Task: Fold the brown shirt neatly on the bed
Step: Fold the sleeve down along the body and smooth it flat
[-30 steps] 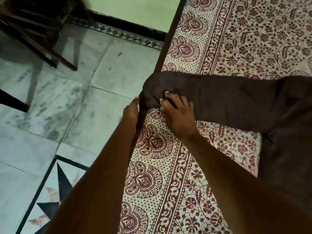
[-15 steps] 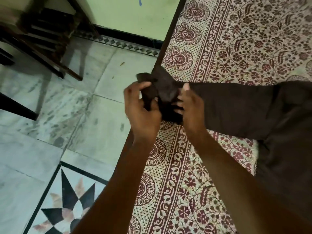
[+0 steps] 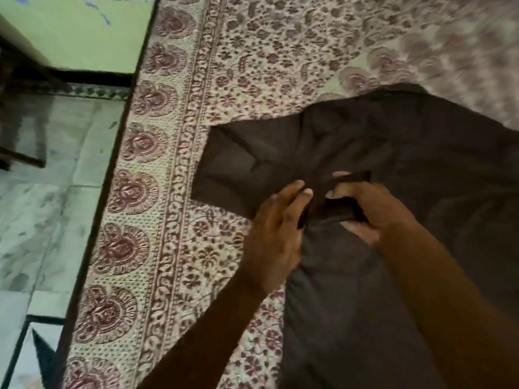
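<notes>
Brown shirt [image 3: 407,153]: dark, plain, wrinkled, lying on bed [image 3: 174,192], which has a maroon-on-cream floral cover. 1 sleeve [image 3: 241,167] lies flat toward the bed's left edge, its end square and creased, short of the border. A bunched fold at the sleeve base is gripped by right hand [image 3: 365,211]. Left hand [image 3: 275,237] fingers lie straight on cloth beside it. Shirt body runs out of frame right and bottom.

A home bedroom: bed [image 3: 157,248] covered by a floral block-print sheet, beside it a marble tiled floor [image 3: 47,209] and a green wall [image 3: 84,37].
</notes>
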`<state>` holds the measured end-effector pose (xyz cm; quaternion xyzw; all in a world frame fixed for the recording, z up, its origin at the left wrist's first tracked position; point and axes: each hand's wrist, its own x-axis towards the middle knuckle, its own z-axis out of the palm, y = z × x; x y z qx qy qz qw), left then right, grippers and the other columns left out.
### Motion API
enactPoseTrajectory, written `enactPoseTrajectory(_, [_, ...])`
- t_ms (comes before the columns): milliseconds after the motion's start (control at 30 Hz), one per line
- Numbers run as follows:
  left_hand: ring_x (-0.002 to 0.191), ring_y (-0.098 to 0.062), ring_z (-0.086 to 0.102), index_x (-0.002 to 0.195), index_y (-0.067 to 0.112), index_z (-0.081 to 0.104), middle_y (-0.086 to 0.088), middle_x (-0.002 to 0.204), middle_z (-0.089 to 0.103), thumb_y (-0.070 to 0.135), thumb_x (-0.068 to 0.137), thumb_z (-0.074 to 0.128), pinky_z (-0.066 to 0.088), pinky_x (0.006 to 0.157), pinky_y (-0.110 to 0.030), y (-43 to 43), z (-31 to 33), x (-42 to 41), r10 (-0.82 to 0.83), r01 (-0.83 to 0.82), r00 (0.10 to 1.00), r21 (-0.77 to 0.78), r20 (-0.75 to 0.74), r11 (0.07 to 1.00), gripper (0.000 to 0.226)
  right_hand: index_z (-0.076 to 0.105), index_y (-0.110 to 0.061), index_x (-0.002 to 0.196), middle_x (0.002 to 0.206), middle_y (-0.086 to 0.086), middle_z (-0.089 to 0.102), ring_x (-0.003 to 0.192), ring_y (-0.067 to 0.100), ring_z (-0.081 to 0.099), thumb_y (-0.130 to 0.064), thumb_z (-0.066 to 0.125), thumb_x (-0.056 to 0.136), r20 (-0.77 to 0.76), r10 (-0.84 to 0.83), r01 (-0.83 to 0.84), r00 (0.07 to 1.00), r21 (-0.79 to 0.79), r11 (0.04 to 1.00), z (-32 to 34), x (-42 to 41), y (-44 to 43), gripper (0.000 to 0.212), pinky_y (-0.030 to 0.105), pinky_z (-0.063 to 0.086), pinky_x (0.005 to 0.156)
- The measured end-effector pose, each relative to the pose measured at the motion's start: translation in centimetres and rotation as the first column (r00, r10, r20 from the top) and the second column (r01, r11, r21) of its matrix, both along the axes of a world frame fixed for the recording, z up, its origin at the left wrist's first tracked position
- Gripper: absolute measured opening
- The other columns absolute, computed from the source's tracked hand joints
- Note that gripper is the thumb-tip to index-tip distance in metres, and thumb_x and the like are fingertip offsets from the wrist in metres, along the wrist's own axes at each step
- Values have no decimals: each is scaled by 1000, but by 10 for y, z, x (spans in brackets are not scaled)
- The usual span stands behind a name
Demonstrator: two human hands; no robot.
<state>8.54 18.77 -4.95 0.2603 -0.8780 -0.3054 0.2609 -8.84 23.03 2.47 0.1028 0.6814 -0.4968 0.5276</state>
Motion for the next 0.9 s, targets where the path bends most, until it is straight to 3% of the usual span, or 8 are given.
enactPoseTrajectory(133, [137, -33, 48, 148, 21, 38, -7, 152, 48, 26, 61, 82, 37, 107, -58, -5, -4, -60, 299, -265, 858, -137, 417, 954, 98, 69, -16, 127, 106, 12, 75, 87, 21, 74, 17, 59, 84, -216, 36, -61, 976, -108, 992, 20, -94, 72, 56, 31, 64, 65])
enactPoseTrajectory(233, [130, -43, 46, 143, 14, 45, -17, 147, 46, 22, 55, 89, 39, 103, -63, -21, -9, -93, 306, -273, 716, -152, 628, 950, 99, 72, -15, 123, 92, 3, 79, 80, 16, 76, 14, 63, 86, -388, 62, -100, 920, -77, 992, 29, -169, 115, 48, 27, 63, 62])
enactPoseTrajectory(333, [123, -50, 47, 133, 5, 55, -28, 136, 50, 6, 60, 79, 42, 99, -64, -20, -8, -135, 337, -278, 699, -194, 631, 941, 76, 70, -15, 122, 92, 0, 75, 84, 11, 71, 6, 70, 88, -631, 74, -64, 772, 39, 997, 25, -247, 159, 40, 25, 63, 68])
enactPoseTrajectory(433, [110, -53, 54, 126, -2, 58, -32, 122, 54, -1, 57, 81, 49, 87, -63, -1, -8, -179, 255, -142, 799, -242, 544, 960, 72, 65, -19, 119, 111, -1, 69, 105, 8, 67, 1, 75, 87, -803, 88, -78, 590, 52, 996, 18, -308, 195, 39, 27, 60, 86])
enactPoseTrajectory(600, [116, -48, 47, 140, 1, 58, -27, 132, 50, 7, 60, 90, 45, 92, -67, 39, -18, -242, 191, -17, 794, -294, 577, 956, 86, 70, -14, 103, 104, 16, 74, 102, 32, 71, -6, 76, 86, -834, 136, 34, 535, 182, 983, -30, -395, 228, 20, 53, 60, 91])
enactPoseTrajectory(733, [143, -44, 37, 154, 13, 46, -18, 163, 35, 16, 72, 86, 34, 108, -68, 53, -33, -267, 102, 50, 770, -219, 630, 975, 92, 70, -9, 115, 114, 17, 71, 107, 32, 70, -15, 81, 76, -826, 162, 103, 541, 256, 961, -63, -454, 243, 41, 53, 60, 91])
enactPoseTrajectory(833, [153, -38, 28, 160, 20, 36, -11, 171, 23, 30, 81, 77, 30, 111, -65, 59, -42, -274, 54, 72, 741, -159, 670, 985, 89, 67, -11, 121, 121, 15, 69, 112, 28, 66, 2, 78, 77, -814, 196, 110, 547, 301, 947, -66, -474, 244, 47, 44, 58, 96])
enactPoseTrajectory(900, [156, -34, 23, 162, 26, 31, -5, 173, 17, 45, 82, 59, 29, 112, -66, 60, -45, -275, 19, 64, 733, -97, 680, 993, 87, 61, -11, 129, 124, 17, 66, 112, 29, 64, 9, 72, 77, -808, 237, 100, 540, 341, 935, -70, -477, 248, 56, 41, 57, 93])
